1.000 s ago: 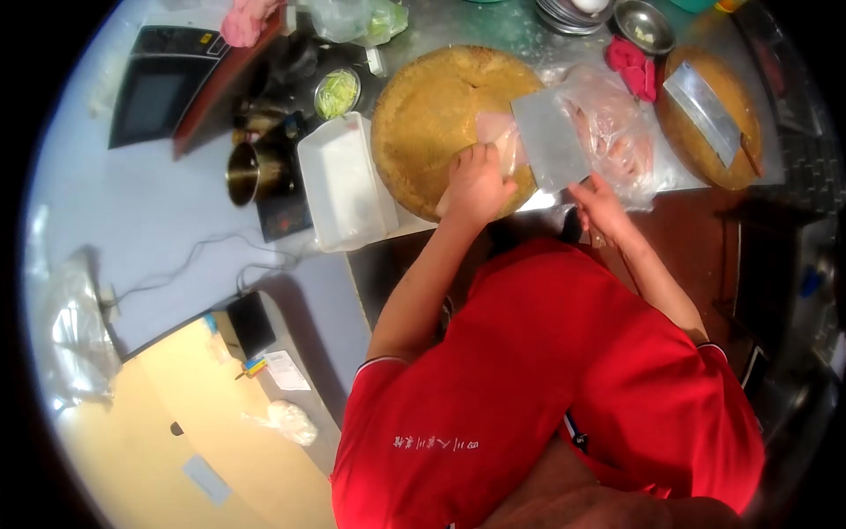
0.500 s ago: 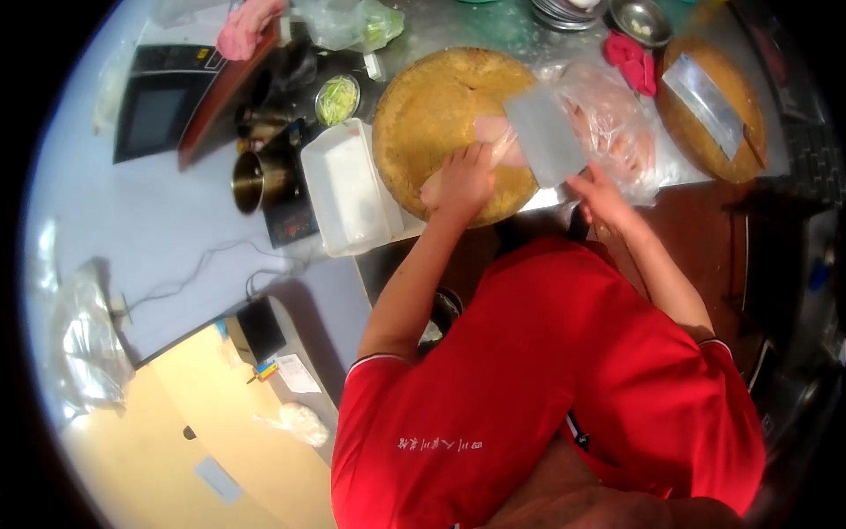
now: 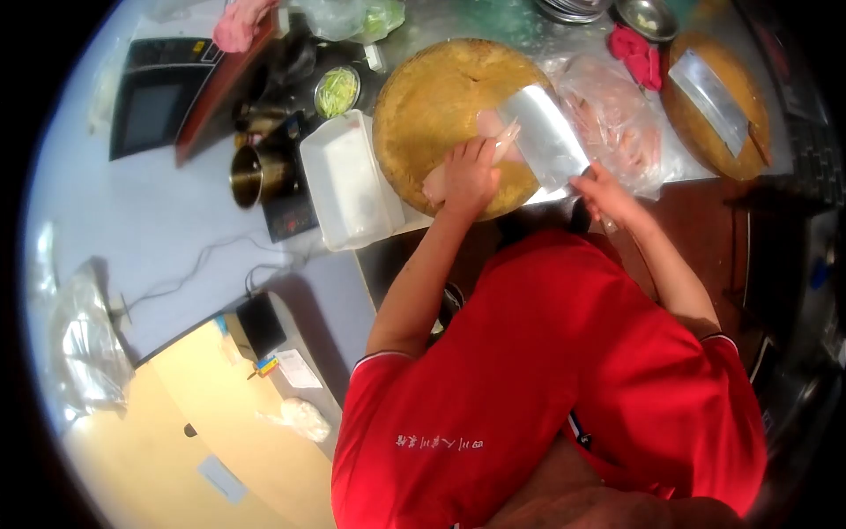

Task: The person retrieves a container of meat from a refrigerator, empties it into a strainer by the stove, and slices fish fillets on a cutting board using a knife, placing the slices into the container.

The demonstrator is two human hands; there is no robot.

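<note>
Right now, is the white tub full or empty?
Empty, as far as the view shows: the tub has a bare, pale bottom. The meat is on the board, partly under the left hand.

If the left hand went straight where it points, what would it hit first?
The left hand would probably meet the pale pink meat just ahead on the chopping board, though depth is unclear.

"What sort of place is this?"

"A kitchen, by the look of it. A thick round chopping board [image 3: 432, 101] sits on the metal desk [image 3: 454, 19], with a broad cleaver [image 3: 545, 141] over it and a bag of raw meat [image 3: 617, 115] beside it."

"Anything else that shows it?"

"A second board [image 3: 738, 78] carrying another cleaver [image 3: 709, 101], a bowl of shredded greens [image 3: 337, 93] and stacked plates [image 3: 573, 9]."
</note>
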